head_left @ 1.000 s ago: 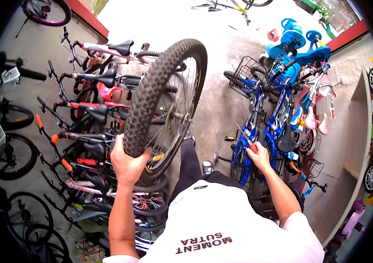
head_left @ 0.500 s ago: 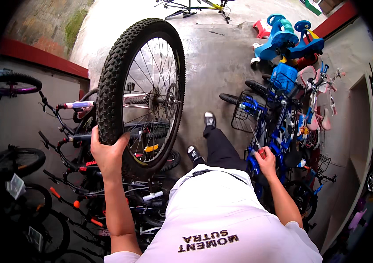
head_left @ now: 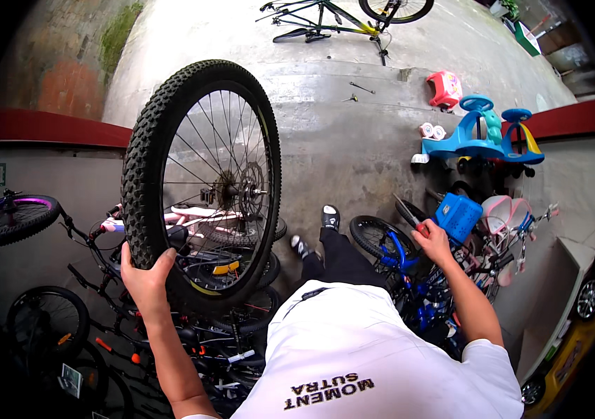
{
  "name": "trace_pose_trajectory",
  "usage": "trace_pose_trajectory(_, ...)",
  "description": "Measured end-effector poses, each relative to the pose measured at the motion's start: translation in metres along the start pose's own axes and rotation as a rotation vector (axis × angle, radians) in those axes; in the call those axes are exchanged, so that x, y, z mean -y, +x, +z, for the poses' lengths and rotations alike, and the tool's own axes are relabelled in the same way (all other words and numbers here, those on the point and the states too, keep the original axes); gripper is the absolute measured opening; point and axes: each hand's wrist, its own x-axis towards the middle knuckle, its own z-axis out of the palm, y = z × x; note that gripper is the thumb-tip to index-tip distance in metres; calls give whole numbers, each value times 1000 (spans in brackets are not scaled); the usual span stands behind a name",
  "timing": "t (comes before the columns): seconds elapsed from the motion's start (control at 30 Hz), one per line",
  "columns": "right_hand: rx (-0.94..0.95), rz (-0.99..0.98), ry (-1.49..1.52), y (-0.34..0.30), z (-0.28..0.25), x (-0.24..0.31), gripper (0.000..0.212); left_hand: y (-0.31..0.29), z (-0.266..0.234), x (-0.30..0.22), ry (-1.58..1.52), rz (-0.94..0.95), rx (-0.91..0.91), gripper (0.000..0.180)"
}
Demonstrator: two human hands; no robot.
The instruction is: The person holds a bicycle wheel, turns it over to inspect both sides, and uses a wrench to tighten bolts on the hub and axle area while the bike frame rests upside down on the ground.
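Note:
My left hand (head_left: 147, 279) is closed round the bottom of a bicycle wheel's knobby black tyre, thumb on the near side. Upright in front of me, the bicycle wheel (head_left: 142, 167) shows thin spokes, a disc rotor and a hub. On the right, the fingers of my right hand (head_left: 436, 244) wrap round a screwdriver (head_left: 421, 227) with a red handle, its thin metal shaft pointing forward and left. Beyond that hand are a blue bicycle (head_left: 402, 258) and a blue basket (head_left: 459, 218).
Parked bicycles crowd both sides of the concrete floor (head_left: 311, 150). Ahead lie a green-yellow bicycle frame (head_left: 364, 28) and a small tool (head_left: 362, 87). Right of these stand a pink stool (head_left: 444, 89) and blue ride-on toys (head_left: 475, 133). A yellow toy car (head_left: 584, 307) is at far right.
My view has shifted forward, showing more of the frame and floor ahead. The wheel sits lower and further left in view, still held. My right hand appears slightly higher with the screwdriver.

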Motion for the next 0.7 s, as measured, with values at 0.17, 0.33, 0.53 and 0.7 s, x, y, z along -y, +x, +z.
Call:
trace_pose_trajectory(0.17, 255, 149, -339, 142, -41, -19, 44, 64, 19, -38, 28, -40, -42, 53)
trace_pose_trajectory(0.33, 246, 191, -444, 225, -44, -13, 45, 156, 49, -39, 182, 80, 3, 39)
trace_pose_trajectory(0.53, 116, 304, -97, 256, 6, 11, 45, 276, 107, -27, 437, 63, 84, 49)
trace_pose_trajectory(0.7, 361, 316, -187, 293, 13, 78, 41, 358, 135, -50, 619, 114, 84, 48)
